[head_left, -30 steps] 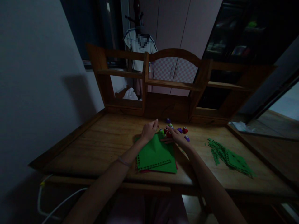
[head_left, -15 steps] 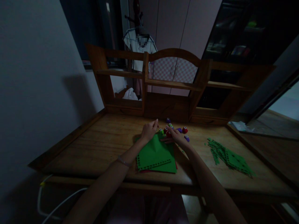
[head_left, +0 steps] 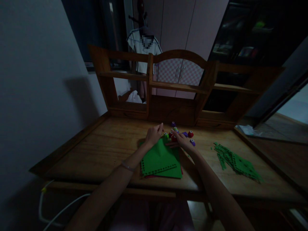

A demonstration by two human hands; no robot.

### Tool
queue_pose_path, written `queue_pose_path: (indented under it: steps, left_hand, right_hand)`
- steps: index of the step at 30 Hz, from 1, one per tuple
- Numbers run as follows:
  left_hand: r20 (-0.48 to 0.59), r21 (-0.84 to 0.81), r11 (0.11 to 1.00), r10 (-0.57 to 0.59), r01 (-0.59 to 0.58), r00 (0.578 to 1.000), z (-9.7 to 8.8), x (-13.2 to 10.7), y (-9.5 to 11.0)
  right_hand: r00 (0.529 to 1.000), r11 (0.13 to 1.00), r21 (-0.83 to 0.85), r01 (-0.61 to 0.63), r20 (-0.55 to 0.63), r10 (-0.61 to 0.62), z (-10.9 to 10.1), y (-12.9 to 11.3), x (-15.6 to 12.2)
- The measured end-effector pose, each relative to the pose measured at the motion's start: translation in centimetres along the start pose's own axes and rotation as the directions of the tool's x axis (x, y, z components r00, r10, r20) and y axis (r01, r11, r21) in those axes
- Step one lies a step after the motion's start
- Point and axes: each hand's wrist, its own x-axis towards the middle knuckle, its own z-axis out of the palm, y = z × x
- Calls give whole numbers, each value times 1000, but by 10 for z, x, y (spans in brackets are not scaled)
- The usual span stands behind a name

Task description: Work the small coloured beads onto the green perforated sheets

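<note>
A green paper sheet (head_left: 161, 158) with rows of small punched holes along its left and lower edges lies on the desk, over a red sheet that peeks out below. At its top edge, my right hand (head_left: 181, 141) is closed around a red craft punch (head_left: 173, 138), mostly covered by the fingers. My left hand (head_left: 154, 134) is curled closed just to the left; what its fingers hold, if anything, is hidden. Between the hands stands a green craft punch (head_left: 166, 136). Behind and right of my right hand are several more punches, among them a purple punch (head_left: 192, 142) and a red punch (head_left: 190, 134).
A pile of punched green paper strips (head_left: 237, 163) lies at the right of the wooden desk (head_left: 96, 150). Tiny green scraps dot the wood nearby. A wooden shelf unit (head_left: 175, 85) rises along the back edge. White cables (head_left: 62, 210) hang at the lower left.
</note>
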Motion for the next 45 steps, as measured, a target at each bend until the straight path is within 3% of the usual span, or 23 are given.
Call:
queue_pose_path:
  steps: [5, 12, 17, 23, 35, 45]
  left_hand:
    - [-4, 4, 1000, -5, 5, 1000, 0, 0, 0]
    - [7, 23, 1000, 1, -2, 1000, 0, 0, 0]
    - [5, 34, 999, 16, -16, 1000, 2, 0, -1]
    - [18, 43, 999, 18, -19, 1000, 2, 0, 0]
    - [22, 81, 996, 21, -23, 1000, 6, 1, -6]
    - [97, 268, 950, 141, -162, 985, 6, -2, 1]
  right_hand:
    - [999, 999, 23, 22, 44, -23, -2, 1, 0]
    - [999, 999, -19, -42, -4, 42, 2, 1, 2]
    - [1000, 1000, -7, 0, 25, 1, 2, 0, 0]
    - [999, 999, -30, -33, -12, 33, 3, -1, -2]
    - [999, 1000, 20, -6, 40, 5, -2, 9, 9]
    - [999, 999, 48, 18, 31, -20, -3, 7, 6]
